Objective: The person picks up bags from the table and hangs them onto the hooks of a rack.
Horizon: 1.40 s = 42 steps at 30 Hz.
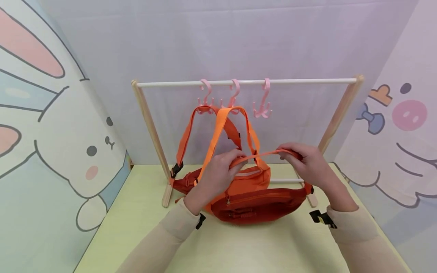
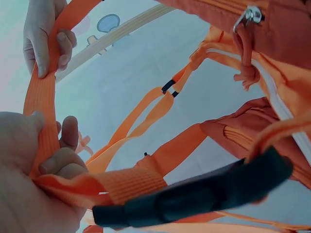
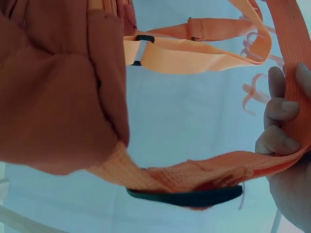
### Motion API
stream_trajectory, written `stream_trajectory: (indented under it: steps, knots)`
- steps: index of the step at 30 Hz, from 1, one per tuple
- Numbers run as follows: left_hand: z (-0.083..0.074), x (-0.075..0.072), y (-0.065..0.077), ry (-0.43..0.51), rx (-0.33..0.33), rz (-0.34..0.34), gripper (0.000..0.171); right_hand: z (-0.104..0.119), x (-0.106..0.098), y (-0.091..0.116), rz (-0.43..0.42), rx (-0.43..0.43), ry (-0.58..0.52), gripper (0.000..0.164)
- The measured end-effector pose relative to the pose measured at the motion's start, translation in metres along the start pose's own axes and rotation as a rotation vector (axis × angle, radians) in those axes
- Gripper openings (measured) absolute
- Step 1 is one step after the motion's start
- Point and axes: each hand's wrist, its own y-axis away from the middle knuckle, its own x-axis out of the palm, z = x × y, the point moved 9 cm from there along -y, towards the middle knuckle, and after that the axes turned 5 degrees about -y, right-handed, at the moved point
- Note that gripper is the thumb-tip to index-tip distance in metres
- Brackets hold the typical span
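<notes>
Between my two hands stretches the orange-red strap (image 1: pixel 263 154) of a dark red waist bag (image 1: pixel 259 206). My left hand (image 1: pixel 218 170) pinches the strap on the left side, and my right hand (image 1: pixel 305 161) grips it on the right. Below the hands hangs the bag, its zipper side facing me, close over the table. A black buckle (image 2: pixel 194 194) on the strap shows large in the left wrist view. Behind, an orange waist bag (image 1: pixel 250 182) and another dark red waist bag (image 1: pixel 187 182) hang by their straps from pink hooks.
A white rail (image 1: pixel 300 81) on wooden legs (image 1: pixel 150 125) spans the back of the pale yellow table (image 1: pixel 136 231). Three pink hooks hang from it; the right pink hook (image 1: pixel 263 102) carries no strap. Cartoon-printed cloth stands at both sides.
</notes>
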Motion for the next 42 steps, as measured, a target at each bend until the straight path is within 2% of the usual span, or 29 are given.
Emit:
stream_trajectory:
  steps: [10, 14, 21, 31, 38, 42]
  knots:
    - [-0.011, -0.023, -0.028, -0.115, 0.033, -0.101, 0.019, 0.015, -0.021, -0.025, -0.108, -0.065, 0.103, 0.022]
    - [-0.013, -0.032, -0.042, -0.149, 0.019, -0.130, 0.019, 0.017, -0.029, -0.035, -0.163, -0.051, 0.158, 0.017]
    - [-0.011, -0.039, -0.062, -0.182, -0.036, -0.143, 0.021, 0.018, -0.036, -0.050, -0.224, -0.011, 0.265, 0.011]
    - [-0.006, -0.047, -0.088, -0.322, -0.096, -0.175, 0.021, 0.012, -0.039, -0.078, -0.274, 0.052, 0.344, 0.022]
    - [-0.003, -0.049, -0.102, -0.371, -0.144, -0.193, 0.022, 0.004, -0.040, -0.093, -0.298, 0.077, 0.346, 0.029]
    - [-0.003, -0.048, -0.108, -0.431, -0.154, -0.215, 0.024, -0.002, -0.041, -0.097, -0.305, 0.103, 0.350, 0.031]
